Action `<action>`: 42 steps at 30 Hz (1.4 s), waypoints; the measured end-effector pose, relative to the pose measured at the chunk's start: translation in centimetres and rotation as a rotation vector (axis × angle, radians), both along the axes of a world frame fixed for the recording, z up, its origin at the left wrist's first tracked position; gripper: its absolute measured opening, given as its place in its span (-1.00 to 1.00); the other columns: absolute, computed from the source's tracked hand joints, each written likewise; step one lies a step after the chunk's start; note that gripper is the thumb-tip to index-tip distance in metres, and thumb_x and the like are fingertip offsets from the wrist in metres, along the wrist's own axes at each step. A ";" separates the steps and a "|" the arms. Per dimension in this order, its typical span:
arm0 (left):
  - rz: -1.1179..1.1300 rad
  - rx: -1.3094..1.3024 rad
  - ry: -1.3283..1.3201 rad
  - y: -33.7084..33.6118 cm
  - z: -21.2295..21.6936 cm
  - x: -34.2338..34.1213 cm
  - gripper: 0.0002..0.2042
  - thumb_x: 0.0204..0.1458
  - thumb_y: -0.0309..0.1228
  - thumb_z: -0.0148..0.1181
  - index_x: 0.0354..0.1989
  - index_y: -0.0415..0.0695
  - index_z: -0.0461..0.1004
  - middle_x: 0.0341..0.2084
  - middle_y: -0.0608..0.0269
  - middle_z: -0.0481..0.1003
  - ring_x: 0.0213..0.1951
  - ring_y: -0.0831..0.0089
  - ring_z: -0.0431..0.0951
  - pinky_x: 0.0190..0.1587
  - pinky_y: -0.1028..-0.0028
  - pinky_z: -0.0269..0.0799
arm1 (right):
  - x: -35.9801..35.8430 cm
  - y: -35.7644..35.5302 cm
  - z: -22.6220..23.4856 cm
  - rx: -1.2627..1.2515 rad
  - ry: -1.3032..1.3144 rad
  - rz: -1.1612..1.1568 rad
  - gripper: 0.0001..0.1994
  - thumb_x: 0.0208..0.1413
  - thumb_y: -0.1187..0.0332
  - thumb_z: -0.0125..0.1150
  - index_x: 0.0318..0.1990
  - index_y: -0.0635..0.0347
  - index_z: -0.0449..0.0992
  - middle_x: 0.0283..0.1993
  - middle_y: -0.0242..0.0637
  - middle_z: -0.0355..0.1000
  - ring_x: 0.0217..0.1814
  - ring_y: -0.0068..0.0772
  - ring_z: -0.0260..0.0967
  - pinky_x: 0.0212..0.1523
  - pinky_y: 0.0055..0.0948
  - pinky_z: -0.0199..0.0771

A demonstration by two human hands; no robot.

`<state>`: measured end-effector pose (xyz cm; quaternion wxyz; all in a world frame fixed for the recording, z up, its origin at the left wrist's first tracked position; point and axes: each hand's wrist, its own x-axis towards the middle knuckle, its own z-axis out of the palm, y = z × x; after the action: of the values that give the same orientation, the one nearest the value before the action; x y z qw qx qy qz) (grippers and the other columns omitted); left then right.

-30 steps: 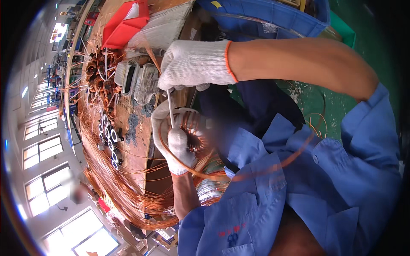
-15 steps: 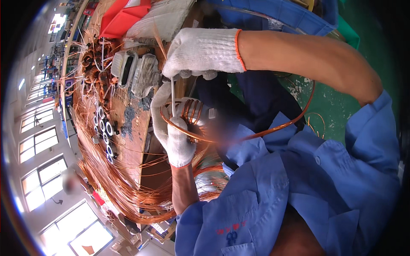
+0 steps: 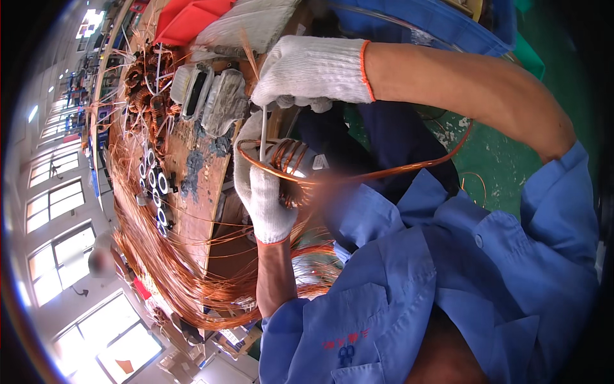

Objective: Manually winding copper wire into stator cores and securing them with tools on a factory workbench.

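My left hand (image 3: 272,208), in a white knitted glove, is wrapped round a ring-shaped coil (image 3: 289,157) wound with copper wire. Above it my right hand (image 3: 310,70), gloved with an orange cuff, is closed on a thin white sleeve (image 3: 263,134) that runs down to the left hand. Fine copper strands (image 3: 249,48) stick out above the right fist. A thick copper wire (image 3: 409,171) leaves the coil and sweeps right in a wide loop, passing beneath my right forearm. A blurred patch hides part of the coil's right side.
On the wooden bench (image 3: 198,221) at left lie finished copper coils (image 3: 147,96), several white rings (image 3: 153,189) and plastic-wrapped blocks (image 3: 222,102). Long copper wires (image 3: 185,288) drape over the near edge. A red bin (image 3: 192,20) and blue crate (image 3: 441,29) stand at the top.
The view has shifted slightly, moving the bench contents a little up and right. Both hands keep the same grip on the coil and the white sleeve.
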<state>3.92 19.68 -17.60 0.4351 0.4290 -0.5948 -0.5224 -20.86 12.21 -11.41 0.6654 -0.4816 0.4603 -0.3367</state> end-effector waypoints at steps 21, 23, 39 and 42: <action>0.145 -0.314 -0.383 1.8 -1.6 -8.3 -0.52 0.22 -0.58 0.34 0.32 -0.22 0.42 0.07 0.13 0.57 0.00 0.46 0.59 0.13 0.43 0.52 | -2.1 12.2 -3.6 -1.125 0.981 -0.017 -0.62 0.09 0.45 0.24 0.10 0.28 0.57 -0.21 -0.22 0.53 -0.43 -0.30 0.60 -0.61 -0.33 0.51; 0.246 -0.160 -0.268 2.5 -1.5 -9.9 -0.53 0.24 -0.59 0.32 0.32 -0.25 0.41 0.07 0.12 0.56 0.04 0.50 0.56 0.16 0.43 0.49 | -2.1 13.8 -5.0 -1.108 1.052 0.008 -0.57 0.11 0.43 0.24 0.16 0.32 0.55 -0.20 -0.22 0.51 -0.42 -0.33 0.58 -0.61 -0.36 0.51; 0.086 0.278 -0.127 3.0 9.7 -5.2 -0.52 0.22 -0.68 0.17 0.34 -0.41 0.38 -0.16 0.14 0.65 -0.24 0.52 0.68 -0.23 0.58 0.58 | -2.5 9.0 1.5 -1.328 0.748 -0.007 -0.39 0.00 0.41 0.47 0.25 0.38 0.47 -0.03 -0.01 0.52 -0.14 0.03 0.60 -0.21 -0.19 0.68; 0.242 -0.203 -0.733 -0.3 13.4 -2.0 -0.63 -0.04 -0.49 0.58 -0.04 -0.22 0.65 -0.49 0.44 0.50 -0.48 0.73 0.38 -0.42 0.58 0.32 | -0.7 3.5 4.9 -1.414 0.657 0.123 -0.45 0.02 0.41 0.45 0.21 0.23 0.50 0.01 -0.05 0.55 -0.01 0.11 0.59 0.00 -0.07 0.63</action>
<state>1.90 19.35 -4.17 0.2924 0.6089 -0.7044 -0.2182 -21.53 15.73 -6.49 0.0477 -0.8909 0.2824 -0.3524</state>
